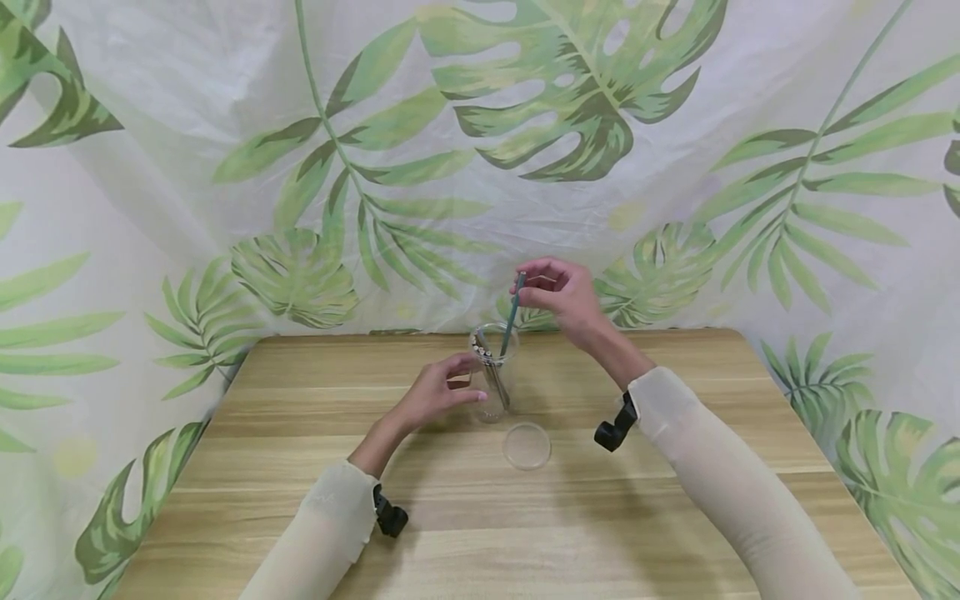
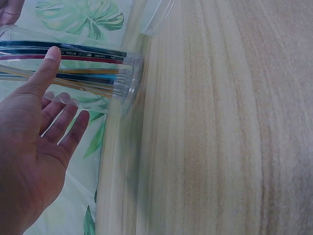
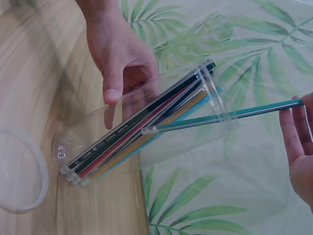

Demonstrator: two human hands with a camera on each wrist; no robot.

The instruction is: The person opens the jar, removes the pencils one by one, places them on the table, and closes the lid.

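A tall clear plastic jar (image 1: 489,407) stands upright near the table's back edge with several pencils (image 3: 132,132) leaning inside it; black, red, yellow and blue ones show in the right wrist view. My left hand (image 1: 441,388) holds the jar's side, the thumb in front and the fingers round the back. Above the rim, my right hand (image 1: 564,298) pinches the upper end of a teal pencil (image 3: 210,119). That pencil slants through the jar's mouth, its lower end inside and above the jar's bottom.
A round clear lid (image 1: 527,447) lies flat on the wooden table (image 1: 480,533), just in front of the jar. Behind the table hangs a leaf-patterned cloth (image 1: 187,183). Each wrist wears a small black camera.
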